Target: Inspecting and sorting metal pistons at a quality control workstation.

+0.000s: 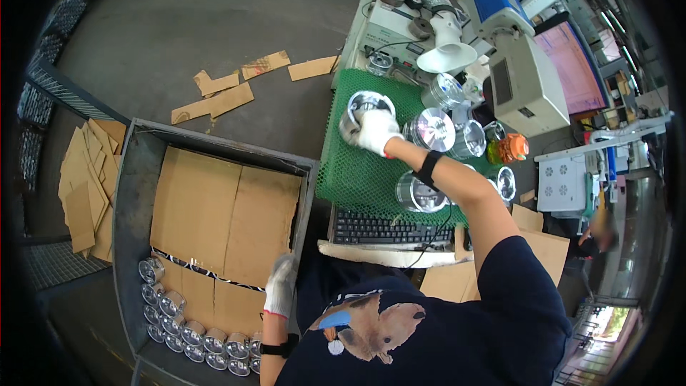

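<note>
In a white glove, my right hand [377, 131] grips a shiny metal piston [353, 104] on the green mesh mat [344, 184]. Several more pistons stand just right of it, among them one with a ringed top [434, 129] and one lying on its side [421, 193] under my forearm. My left hand [280, 286], also gloved, hangs over the right side of a grey metal crate [214, 136]. Its fingers stretch forward, with nothing visible in them. Rows of pistons [193, 332] line the crate's near left corner, on cardboard.
A keyboard [389, 229] lies at the bench's near edge. Behind the mat stand a white suction nozzle [446, 53] and a boxy machine head [529, 86]. An orange-capped bottle [511, 149] is at the right. Cardboard pieces [229, 100] litter the floor.
</note>
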{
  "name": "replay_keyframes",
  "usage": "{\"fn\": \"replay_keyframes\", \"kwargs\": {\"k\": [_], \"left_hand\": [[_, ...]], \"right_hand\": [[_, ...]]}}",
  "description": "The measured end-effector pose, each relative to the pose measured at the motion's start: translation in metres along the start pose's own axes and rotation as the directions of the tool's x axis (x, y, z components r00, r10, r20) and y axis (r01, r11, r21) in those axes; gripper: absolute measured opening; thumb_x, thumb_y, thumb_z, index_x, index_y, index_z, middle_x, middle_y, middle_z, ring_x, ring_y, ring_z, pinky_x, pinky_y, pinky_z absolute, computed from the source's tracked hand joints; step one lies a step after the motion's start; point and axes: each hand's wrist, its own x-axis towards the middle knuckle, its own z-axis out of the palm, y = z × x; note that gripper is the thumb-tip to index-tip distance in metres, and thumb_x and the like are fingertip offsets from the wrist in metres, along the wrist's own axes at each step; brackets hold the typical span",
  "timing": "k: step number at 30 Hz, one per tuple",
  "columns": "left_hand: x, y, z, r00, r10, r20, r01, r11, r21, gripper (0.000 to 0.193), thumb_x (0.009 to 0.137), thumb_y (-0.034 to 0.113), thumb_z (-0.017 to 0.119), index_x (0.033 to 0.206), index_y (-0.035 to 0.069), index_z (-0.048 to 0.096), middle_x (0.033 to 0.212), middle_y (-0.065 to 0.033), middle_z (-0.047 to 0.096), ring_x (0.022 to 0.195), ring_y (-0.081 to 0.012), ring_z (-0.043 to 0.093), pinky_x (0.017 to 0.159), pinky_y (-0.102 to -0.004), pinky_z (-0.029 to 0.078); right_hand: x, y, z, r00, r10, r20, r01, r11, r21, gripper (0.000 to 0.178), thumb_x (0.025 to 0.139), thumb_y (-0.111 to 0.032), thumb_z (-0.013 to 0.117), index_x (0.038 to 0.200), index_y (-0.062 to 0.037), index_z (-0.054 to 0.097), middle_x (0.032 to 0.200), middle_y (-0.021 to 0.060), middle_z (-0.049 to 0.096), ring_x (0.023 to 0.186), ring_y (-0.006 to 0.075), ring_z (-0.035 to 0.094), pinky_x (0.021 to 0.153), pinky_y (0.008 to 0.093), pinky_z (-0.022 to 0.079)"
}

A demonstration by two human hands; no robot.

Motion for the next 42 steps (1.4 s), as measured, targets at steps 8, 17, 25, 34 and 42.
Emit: {"fn": "replay_keyframes", "kwargs": {"k": [8, 17, 25, 34, 42], "left_hand": [[-0.003, 0.028, 0.033, 0.996, -0.017, -0.093, 0.025, 0.996, 0.086, 0.042, 0.09, 0.015, 0.058, 0.127, -0.004, 0.055, 0.121, -0.0113, 0.062, 0.111, -0.0193, 0.058, 0.097, -0.0295, 0.044], [0.039, 0.046, 0.074, 0.975, 0.018, 0.223, -0.109, 0.91, 0.4, 0.034, 0.093, 0.027, 0.055, 0.116, 0.004, 0.065, 0.121, -0.0069, 0.063, 0.113, -0.0166, 0.055, 0.098, -0.0292, 0.039], [0.059, 0.054, 0.108, 0.953, -0.048, 0.298, -0.146, 0.792, 0.593, 0.033, 0.093, 0.029, 0.056, 0.112, 0.006, 0.068, 0.113, -0.0038, 0.067, 0.109, -0.0155, 0.057, 0.093, -0.0312, 0.041], [0.055, 0.035, 0.041, 0.863, 0.07, 0.501, -0.371, 0.76, 0.533, 0.033, 0.096, 0.024, 0.052, 0.117, 0.002, 0.063, 0.116, -0.0079, 0.065, 0.104, -0.0178, 0.06, 0.089, -0.0311, 0.045], [0.016, 0.031, -0.019, 0.982, -0.054, 0.179, 0.021, 0.983, 0.181, 0.049, 0.096, 0.034, 0.052, 0.131, 0.0, 0.051, 0.127, -0.0162, 0.057, 0.103, -0.0264, 0.059, 0.084, -0.0376, 0.049]], "right_hand": [[0.069, 0.052, 0.008, 0.986, 0.078, -0.146, -0.093, 0.991, -0.096, 0.028, 0.08, -0.025, 0.058, 0.099, -0.0087, 0.072, 0.092, 0.0166, 0.071, 0.085, 0.0341, 0.068, 0.079, 0.0443, 0.053], [-0.12, -0.041, 0.015, 0.967, -0.201, -0.159, 0.215, 0.974, 0.074, 0.028, 0.07, -0.019, 0.061, 0.094, -0.0058, 0.061, 0.083, 0.0181, 0.061, 0.077, 0.0359, 0.059, 0.073, 0.0479, 0.046], [-0.251, 0.061, 0.005, 0.958, -0.085, -0.272, 0.102, 0.994, 0.048, 0.024, 0.072, -0.027, 0.068, 0.09, -0.0108, 0.068, 0.065, 0.0097, 0.06, 0.062, 0.0302, 0.062, 0.059, 0.0442, 0.048], [-0.211, 0.093, 0.071, 0.985, -0.078, -0.155, 0.037, 0.966, -0.255, 0.017, 0.071, -0.014, 0.063, 0.085, -0.0063, 0.068, 0.07, 0.0154, 0.065, 0.065, 0.0338, 0.064, 0.063, 0.0446, 0.05], [-0.245, -0.054, 0.051, 0.969, 0.134, 0.206, -0.209, 0.891, 0.404, 0.035, 0.073, -0.033, 0.06, 0.096, -0.0091, 0.071, 0.083, 0.018, 0.069, 0.076, 0.035, 0.067, 0.07, 0.044, 0.053]]}}
